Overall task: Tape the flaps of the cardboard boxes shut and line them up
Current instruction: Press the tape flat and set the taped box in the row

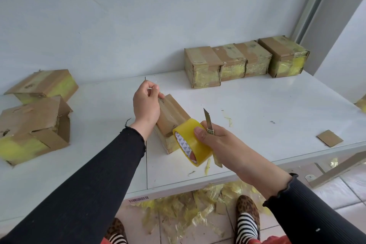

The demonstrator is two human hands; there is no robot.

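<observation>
A small cardboard box (172, 117) lies in the middle of the white table (257, 117), its flaps folded down. My left hand (146, 105) is over its far end, fingers curled, pinching what looks like the end of a clear tape strip. My right hand (213, 138) grips a yellow tape roll (191, 144) together with a utility knife (208, 122), blade up, just right of the box's near end. Several taped boxes (245, 59) stand in a row at the back right.
Two boxes with loose flaps (35, 125) lie at the left of the table. A cardboard scrap (329, 138) lies near the right front edge. Yellow tape scraps (198, 204) litter the tiled floor under the table by my feet.
</observation>
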